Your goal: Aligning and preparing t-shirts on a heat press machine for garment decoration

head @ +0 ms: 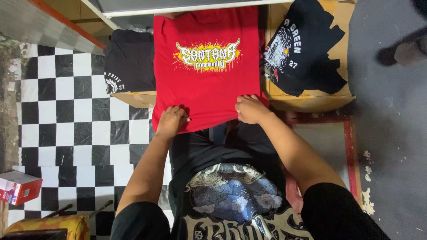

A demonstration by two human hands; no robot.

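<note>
Two hands are laid on the lower edge of a red T-shirt, which is spread flat, print upward, on the counter directly ahead of the person. A yellow and white printed design is shown across its chest. The left hand is placed at the lower left corner, fingers curled down onto the cloth; whether the hem is pinched cannot be told. The right hand is set on the lower right part of the hem, fingers bent and pressed against the fabric, its grasp likewise hidden. Just left of the red shirt a folded black shirt is seen, and to the right another black shirt with a pale graphic is draped over a cardboard box. Beyond the counter's left side a black-and-white chequered floor is visible, with a small red and white carton lying on it.
</note>
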